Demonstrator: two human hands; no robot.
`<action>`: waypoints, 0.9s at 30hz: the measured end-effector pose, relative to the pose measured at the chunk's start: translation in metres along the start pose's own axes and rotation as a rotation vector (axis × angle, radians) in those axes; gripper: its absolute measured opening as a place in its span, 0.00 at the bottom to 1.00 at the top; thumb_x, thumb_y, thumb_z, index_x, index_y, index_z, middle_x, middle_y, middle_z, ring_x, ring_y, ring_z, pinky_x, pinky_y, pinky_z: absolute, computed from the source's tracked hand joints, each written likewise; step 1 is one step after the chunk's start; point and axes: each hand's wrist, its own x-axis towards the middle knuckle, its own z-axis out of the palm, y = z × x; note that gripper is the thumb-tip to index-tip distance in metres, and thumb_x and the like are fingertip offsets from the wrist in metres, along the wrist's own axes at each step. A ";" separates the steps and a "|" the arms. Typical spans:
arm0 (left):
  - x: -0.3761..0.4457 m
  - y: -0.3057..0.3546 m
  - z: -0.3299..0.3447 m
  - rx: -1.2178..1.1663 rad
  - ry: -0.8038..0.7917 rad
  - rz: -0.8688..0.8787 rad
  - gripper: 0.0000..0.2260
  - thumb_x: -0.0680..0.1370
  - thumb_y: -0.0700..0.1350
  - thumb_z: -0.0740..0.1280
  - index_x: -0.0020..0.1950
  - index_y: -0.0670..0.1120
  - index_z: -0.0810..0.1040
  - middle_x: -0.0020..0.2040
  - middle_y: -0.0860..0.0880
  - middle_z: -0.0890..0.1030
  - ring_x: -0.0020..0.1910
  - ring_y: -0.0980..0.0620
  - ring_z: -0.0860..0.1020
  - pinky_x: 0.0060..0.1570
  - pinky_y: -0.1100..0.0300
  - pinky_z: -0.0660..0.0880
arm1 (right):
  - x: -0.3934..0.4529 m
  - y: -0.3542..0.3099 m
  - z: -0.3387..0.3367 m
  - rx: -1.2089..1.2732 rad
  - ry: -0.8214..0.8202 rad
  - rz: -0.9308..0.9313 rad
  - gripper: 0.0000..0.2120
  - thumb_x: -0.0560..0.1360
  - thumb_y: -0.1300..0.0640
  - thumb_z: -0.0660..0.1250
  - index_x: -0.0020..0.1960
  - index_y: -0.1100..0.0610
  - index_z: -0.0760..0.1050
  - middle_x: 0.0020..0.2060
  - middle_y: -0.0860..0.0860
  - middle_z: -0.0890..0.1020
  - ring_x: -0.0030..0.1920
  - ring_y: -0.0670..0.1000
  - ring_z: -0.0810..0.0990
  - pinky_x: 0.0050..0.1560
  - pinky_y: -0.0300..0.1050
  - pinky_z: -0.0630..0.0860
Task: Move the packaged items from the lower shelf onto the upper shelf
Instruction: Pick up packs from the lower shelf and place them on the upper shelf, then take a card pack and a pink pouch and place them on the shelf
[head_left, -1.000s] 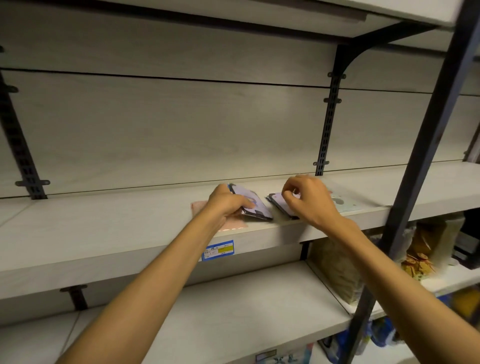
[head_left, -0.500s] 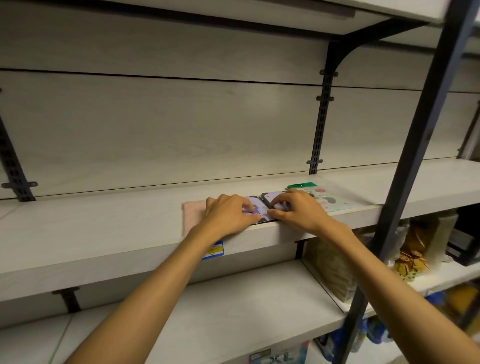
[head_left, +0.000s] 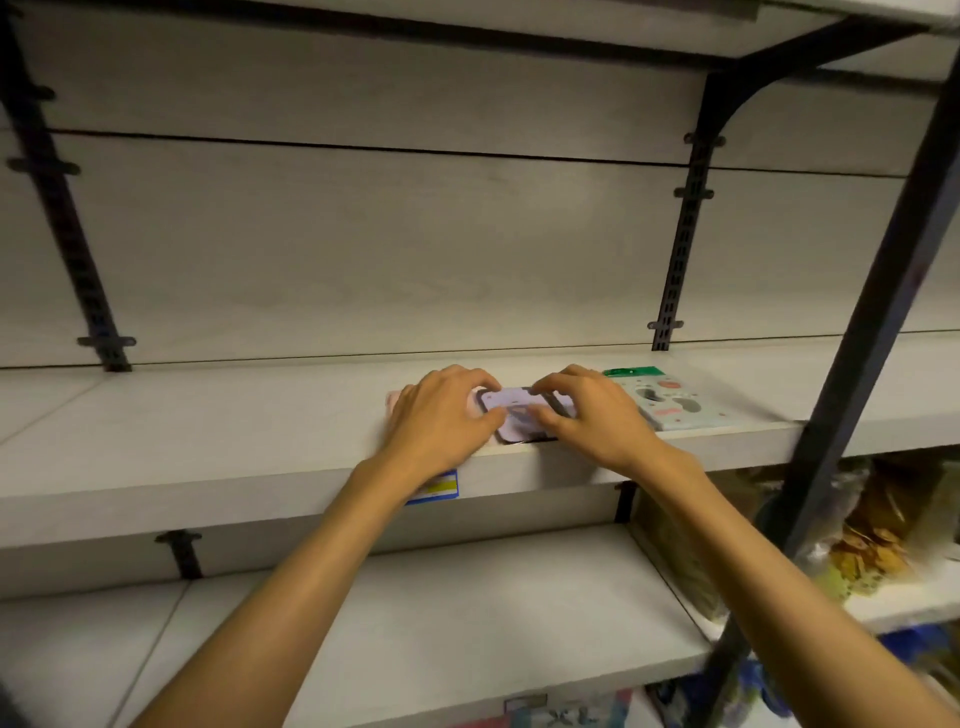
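Left hand (head_left: 441, 423): fingers curled, pinching lilac packet (head_left: 511, 413) at its left edge.
Right hand (head_left: 587, 415): fingers curled on right edge.
Packet: flat between fingertips, upper shelf (head_left: 234, 415) front.
Technique: square against mint packet (head_left: 675, 405) beyond right fingers; release evenly.

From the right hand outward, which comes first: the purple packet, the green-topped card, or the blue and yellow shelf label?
1. Purple packet: under the right hand, touching.
2. Green-topped card: just right of that hand on the upper shelf.
3. Blue and yellow label: left, below, on the shelf's front edge.
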 end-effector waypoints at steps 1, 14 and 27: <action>-0.005 -0.003 -0.007 -0.008 0.030 -0.015 0.11 0.77 0.57 0.65 0.58 0.59 0.80 0.60 0.56 0.80 0.60 0.51 0.76 0.55 0.56 0.70 | 0.001 -0.009 0.002 0.020 0.004 -0.016 0.17 0.77 0.41 0.63 0.59 0.48 0.80 0.53 0.51 0.81 0.52 0.53 0.79 0.51 0.51 0.77; -0.145 -0.124 -0.120 0.040 0.160 -0.156 0.10 0.79 0.53 0.65 0.60 0.58 0.79 0.57 0.57 0.80 0.58 0.53 0.75 0.58 0.53 0.73 | -0.022 -0.210 0.063 0.139 0.016 -0.239 0.17 0.76 0.45 0.60 0.60 0.48 0.79 0.53 0.47 0.82 0.56 0.51 0.79 0.55 0.53 0.75; -0.329 -0.322 -0.256 0.015 0.050 -0.164 0.12 0.79 0.50 0.66 0.62 0.56 0.79 0.59 0.56 0.78 0.59 0.55 0.75 0.60 0.52 0.75 | -0.065 -0.484 0.176 0.249 -0.071 -0.331 0.11 0.77 0.48 0.63 0.58 0.47 0.78 0.48 0.44 0.82 0.48 0.47 0.80 0.48 0.52 0.78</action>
